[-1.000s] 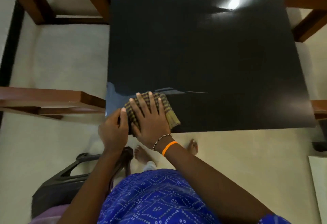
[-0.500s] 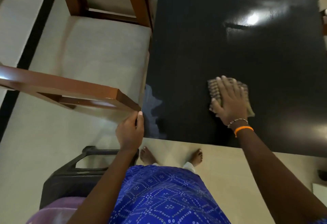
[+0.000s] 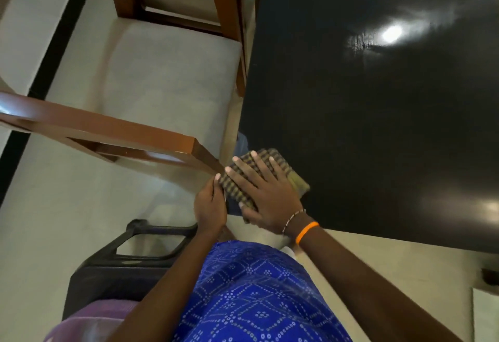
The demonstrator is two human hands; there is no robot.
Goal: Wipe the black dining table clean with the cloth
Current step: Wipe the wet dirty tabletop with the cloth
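The glossy black dining table [image 3: 378,114] fills the upper right. A folded brown checked cloth [image 3: 271,158] lies on its near left corner, partly hanging over the edge. My right hand [image 3: 266,194] presses flat on the cloth with fingers spread; an orange band and a beaded bracelet circle its wrist. My left hand [image 3: 210,204] is cupped just off the table's corner, its thumb touching the cloth's left edge. Much of the cloth is hidden under my right hand.
A brown wooden chair [image 3: 172,31] with a pale seat stands tight against the table's left side. A black plastic chair [image 3: 129,258] is behind my left arm. Pale floor runs along the table's near edge; a lamp glare [image 3: 391,33] reflects on the tabletop.
My right hand has swept the cloth leftward from the table's middle to its near left corner, where it meets my left hand. The view has shifted slightly.
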